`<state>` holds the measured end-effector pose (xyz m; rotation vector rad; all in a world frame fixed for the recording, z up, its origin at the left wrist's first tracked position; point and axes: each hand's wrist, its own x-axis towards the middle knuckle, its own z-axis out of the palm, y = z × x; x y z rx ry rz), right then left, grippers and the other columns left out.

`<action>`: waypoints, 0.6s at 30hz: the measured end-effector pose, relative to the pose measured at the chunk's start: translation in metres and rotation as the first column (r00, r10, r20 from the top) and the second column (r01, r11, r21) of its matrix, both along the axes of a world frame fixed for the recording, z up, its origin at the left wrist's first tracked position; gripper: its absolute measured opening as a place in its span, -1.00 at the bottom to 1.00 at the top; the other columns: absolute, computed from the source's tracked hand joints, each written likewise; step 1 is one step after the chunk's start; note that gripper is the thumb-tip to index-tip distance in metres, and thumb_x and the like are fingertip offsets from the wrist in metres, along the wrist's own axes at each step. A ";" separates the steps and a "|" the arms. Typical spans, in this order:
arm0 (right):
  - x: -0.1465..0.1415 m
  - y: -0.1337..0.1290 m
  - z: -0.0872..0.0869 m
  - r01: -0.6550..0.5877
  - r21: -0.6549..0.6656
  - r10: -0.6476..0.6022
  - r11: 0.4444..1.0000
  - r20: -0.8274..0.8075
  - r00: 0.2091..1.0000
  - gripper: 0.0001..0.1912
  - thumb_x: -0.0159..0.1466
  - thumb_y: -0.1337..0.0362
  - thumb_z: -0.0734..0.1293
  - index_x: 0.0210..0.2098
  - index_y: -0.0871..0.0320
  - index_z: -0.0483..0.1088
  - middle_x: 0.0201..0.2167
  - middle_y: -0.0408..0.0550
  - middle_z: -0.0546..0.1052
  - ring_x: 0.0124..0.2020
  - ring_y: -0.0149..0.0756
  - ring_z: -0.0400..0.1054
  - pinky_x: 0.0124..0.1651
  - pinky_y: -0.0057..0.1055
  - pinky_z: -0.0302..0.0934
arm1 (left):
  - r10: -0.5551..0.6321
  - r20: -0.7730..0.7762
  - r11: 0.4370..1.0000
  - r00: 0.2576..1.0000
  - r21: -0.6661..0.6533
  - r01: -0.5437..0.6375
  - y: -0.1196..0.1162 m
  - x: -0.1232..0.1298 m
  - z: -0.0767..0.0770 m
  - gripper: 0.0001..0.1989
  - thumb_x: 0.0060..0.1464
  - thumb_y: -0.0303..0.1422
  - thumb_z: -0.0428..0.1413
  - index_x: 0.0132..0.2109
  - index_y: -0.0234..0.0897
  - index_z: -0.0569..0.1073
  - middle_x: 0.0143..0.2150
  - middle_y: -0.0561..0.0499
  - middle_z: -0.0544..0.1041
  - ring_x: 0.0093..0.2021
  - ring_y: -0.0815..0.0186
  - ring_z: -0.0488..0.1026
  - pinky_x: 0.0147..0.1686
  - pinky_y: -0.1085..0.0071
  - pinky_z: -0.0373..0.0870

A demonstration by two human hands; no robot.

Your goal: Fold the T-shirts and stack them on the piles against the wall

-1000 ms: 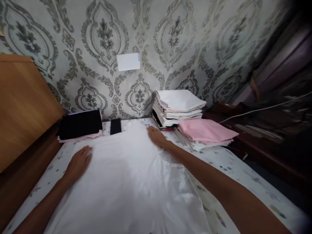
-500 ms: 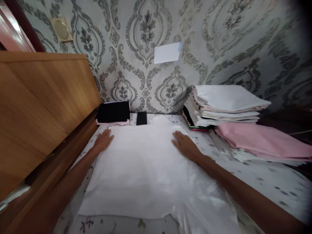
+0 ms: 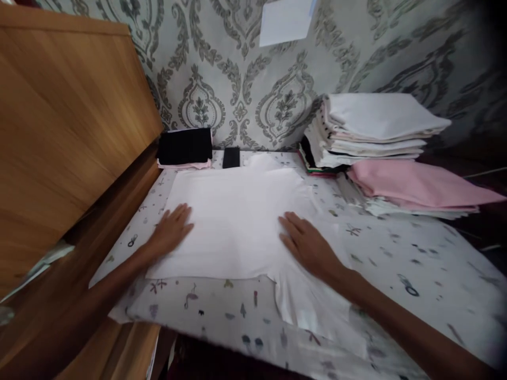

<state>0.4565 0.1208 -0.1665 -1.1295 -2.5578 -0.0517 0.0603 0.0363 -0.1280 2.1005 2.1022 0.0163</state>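
Note:
A white T-shirt (image 3: 233, 221) lies spread flat on a patterned cloth (image 3: 237, 322), its hem toward the left and a sleeve at the lower right. My left hand (image 3: 171, 229) rests palm down on its left side, fingers stretched out. On the right part of the shirt, near the sleeve, lies my right hand (image 3: 307, 240), also flat with the fingers extended. Neither hand grips the fabric. The right forearm crosses over part of the sleeve.
Behind the shirt are a small folded stack with black cloth on top (image 3: 186, 146) and a dark flat phone-like object (image 3: 231, 157). A tall pile of folded clothes (image 3: 372, 116) and pink folded cloth (image 3: 420, 184) stand right. A wooden cabinet (image 3: 71, 116) borders the left.
The camera has tilted down, so the wall and piles sit higher in view. Both hands have slid over the shirt toward me, the left one also inward onto the fabric.

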 end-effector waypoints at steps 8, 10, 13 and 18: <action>0.072 -0.103 0.030 -0.078 -0.066 0.070 0.995 -0.122 0.990 -0.52 0.36 0.00 0.21 0.23 -0.07 0.28 0.19 0.10 0.40 0.10 -0.04 0.41 0.00 -0.14 0.43 | -0.216 0.085 0.969 0.973 0.143 0.202 -0.068 -0.024 0.051 -0.66 0.33 -0.16 -0.17 -0.05 -0.21 0.41 -0.02 -0.12 0.49 0.01 0.17 0.42 0.03 0.25 0.36; 0.078 -0.130 0.034 -0.158 -0.121 0.146 0.980 -0.102 0.984 -0.48 0.30 -0.01 0.29 0.23 -0.13 0.28 0.12 0.07 0.46 0.03 -0.05 0.45 -0.09 -0.18 0.46 | -0.336 0.111 0.942 0.935 0.020 0.336 -0.086 -0.009 0.058 -0.72 0.32 -0.16 -0.11 -0.17 -0.18 0.42 -0.15 -0.04 0.48 -0.13 0.22 0.42 -0.10 0.30 0.38; 0.082 -0.149 0.039 -0.204 -0.178 0.189 0.963 -0.101 0.977 -0.53 0.28 0.12 0.32 0.18 -0.16 0.34 0.02 0.07 0.53 0.00 -0.03 0.46 -0.07 -0.12 0.45 | -0.353 0.020 0.933 0.935 -0.069 0.354 -0.101 0.004 0.058 -0.83 0.25 -0.29 -0.06 -0.21 -0.18 0.41 -0.18 -0.05 0.48 -0.15 0.17 0.41 -0.14 0.25 0.38; 0.077 -0.146 0.051 -0.171 -0.314 0.134 0.934 -0.135 0.982 -0.72 0.31 0.26 0.22 -0.04 -0.03 0.47 -0.14 0.13 0.55 -0.16 -0.05 0.47 -0.15 -0.15 0.43 | -0.309 -0.120 0.950 0.943 -0.079 0.301 -0.104 -0.001 0.050 -0.71 0.03 -0.60 -0.13 -0.23 -0.18 0.39 -0.17 -0.09 0.50 -0.13 0.13 0.43 -0.16 0.22 0.38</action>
